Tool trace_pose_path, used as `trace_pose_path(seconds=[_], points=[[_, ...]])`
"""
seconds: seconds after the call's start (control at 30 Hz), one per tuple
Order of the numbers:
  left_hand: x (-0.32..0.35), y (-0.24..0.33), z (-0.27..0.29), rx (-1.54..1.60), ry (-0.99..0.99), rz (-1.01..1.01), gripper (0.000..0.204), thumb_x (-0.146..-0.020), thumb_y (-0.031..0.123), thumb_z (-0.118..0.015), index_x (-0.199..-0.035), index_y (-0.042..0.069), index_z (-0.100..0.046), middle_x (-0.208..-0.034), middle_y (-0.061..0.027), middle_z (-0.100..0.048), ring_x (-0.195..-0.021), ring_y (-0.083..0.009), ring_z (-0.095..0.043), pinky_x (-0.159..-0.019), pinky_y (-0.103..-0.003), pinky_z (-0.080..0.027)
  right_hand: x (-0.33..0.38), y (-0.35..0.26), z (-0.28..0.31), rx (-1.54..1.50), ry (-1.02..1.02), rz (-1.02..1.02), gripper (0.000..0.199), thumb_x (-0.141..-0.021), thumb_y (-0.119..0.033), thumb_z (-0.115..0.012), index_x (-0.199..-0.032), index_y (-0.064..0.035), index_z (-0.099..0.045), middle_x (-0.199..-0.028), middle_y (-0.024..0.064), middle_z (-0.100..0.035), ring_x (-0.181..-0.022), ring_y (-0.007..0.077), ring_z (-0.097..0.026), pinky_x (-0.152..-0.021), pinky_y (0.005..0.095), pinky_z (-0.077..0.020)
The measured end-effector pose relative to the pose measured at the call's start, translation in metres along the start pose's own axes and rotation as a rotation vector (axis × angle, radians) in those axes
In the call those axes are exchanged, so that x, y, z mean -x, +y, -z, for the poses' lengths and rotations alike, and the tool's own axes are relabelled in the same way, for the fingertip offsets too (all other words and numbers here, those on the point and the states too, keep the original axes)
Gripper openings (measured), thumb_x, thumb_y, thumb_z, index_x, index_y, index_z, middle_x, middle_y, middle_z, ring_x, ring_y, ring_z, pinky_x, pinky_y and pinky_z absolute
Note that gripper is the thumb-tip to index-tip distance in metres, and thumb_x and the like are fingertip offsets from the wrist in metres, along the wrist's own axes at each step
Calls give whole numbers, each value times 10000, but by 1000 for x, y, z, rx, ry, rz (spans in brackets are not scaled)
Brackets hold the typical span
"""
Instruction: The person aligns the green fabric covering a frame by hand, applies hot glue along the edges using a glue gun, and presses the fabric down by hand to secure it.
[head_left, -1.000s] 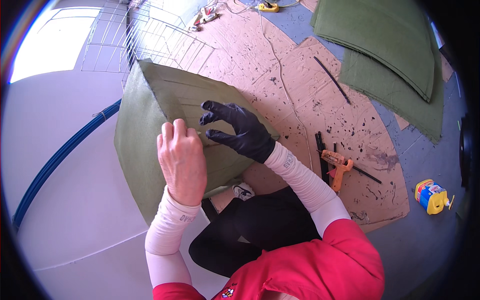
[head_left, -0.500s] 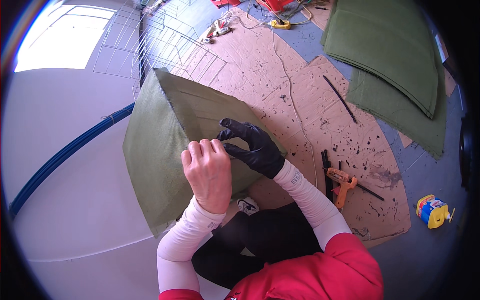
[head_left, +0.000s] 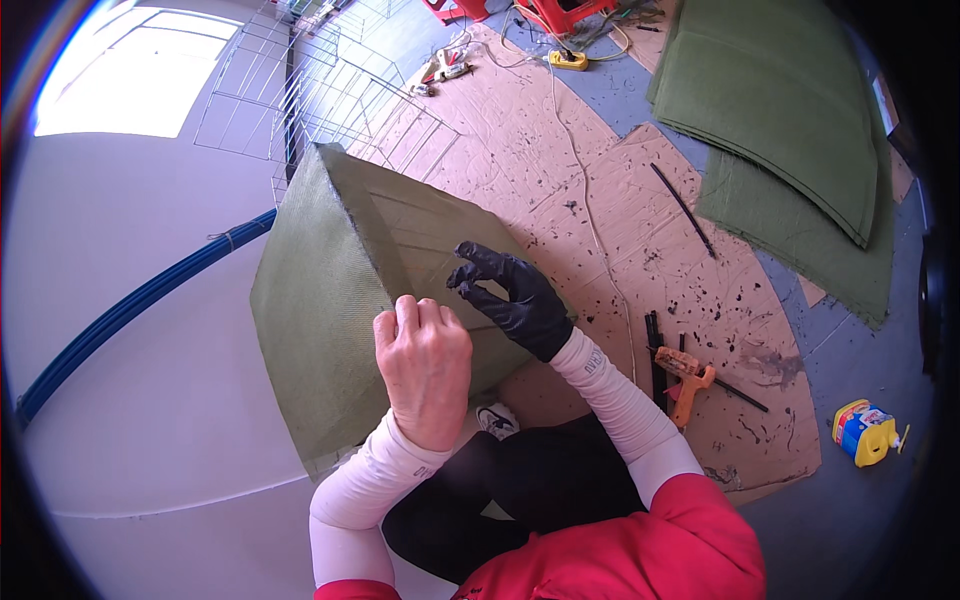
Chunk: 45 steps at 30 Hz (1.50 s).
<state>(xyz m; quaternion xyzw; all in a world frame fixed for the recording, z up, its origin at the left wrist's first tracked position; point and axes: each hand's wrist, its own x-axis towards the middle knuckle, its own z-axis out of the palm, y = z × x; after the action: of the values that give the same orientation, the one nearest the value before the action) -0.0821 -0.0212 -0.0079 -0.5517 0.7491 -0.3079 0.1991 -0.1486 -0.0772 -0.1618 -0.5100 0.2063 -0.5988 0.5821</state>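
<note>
- Mesh shell (head_left: pixel 315 310), olive green, stands left of centre, near the wearer's legs; one broad face to the left, another to the right, meeting at a dark ridge (head_left: pixel 352 215).
- Left hand (head_left: pixel 428 370), bare, by the near end of the ridge: fingers curled in, tips hidden. Cannot tell whether it pinches mesh.
- Right hand (head_left: pixel 518 303), black-gloved, over the right face: fingers apart in a loose curve, nothing seen between them.
- Handling, by judgement: light for its bulk; flat faces likely springy, ridge stiffer. Faint straight lines across the right face suggest ribs beneath.
- Woven surface should grip well rather than slip; hard thumb pressure mid-face could dent it, and cut edges may fray.
- Best hold: ridge or outer edges, one hand each side; avoid lifting by a face.
- Farther right, flat mesh sheets (head_left: pixel 775 110); nearer right, orange glue gun (head_left: pixel 685 385) on cardboard (head_left: pixel 745 300).
</note>
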Motion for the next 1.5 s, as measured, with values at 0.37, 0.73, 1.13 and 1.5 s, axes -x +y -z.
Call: trace_pose_path(seconds=[0.37, 0.73, 1.13, 1.5], points=[[6, -3, -2, 68, 62, -83, 76, -635, 41, -623, -693, 14, -582, -750, -98, -522, -808, -237, -523, -815, -365, -445, -117, 29, -8, -83, 9, 87, 446, -944, -189, -610, -1316, 30, -499, -1136, 148, -658, -1019, 202, -629, -915, 325, -479], [20, -10, 2, -2, -10, -123, 164, -739, 50, -645, -877, -38, -633, -976, -121, -593, -962, -249, -545, -927, -412, -426, -208, 52, -76, -137, -2, -10, 353, -986, -302, -493, -1159, -9, -583, -949, 197, -656, -871, 313, -618, -813, 363, -470], [29, -6, -2, -22, -13, -134, 207, -764, 97, -675, -925, -33, -677, -1054, -125, -656, -1065, -255, -585, -976, -429, -419, -199, 127, -72, 353, -135, -1, 644, -965, -539, -418, -1404, -68, -450, -1451, 189, -428, -1314, 343, -441, -1103, 352, -345], [51, 2, -10, -214, 26, -21, 313, -838, 194, -670, -1106, 30, -669, -1146, -58, -605, -1098, -206, -557, -975, -429, -383, -72, 26, -13, -8, 91, 187, 316, -998, -172, -504, -1249, 11, -561, -1111, 129, -659, -910, 186, -620, -818, 307, -498]])
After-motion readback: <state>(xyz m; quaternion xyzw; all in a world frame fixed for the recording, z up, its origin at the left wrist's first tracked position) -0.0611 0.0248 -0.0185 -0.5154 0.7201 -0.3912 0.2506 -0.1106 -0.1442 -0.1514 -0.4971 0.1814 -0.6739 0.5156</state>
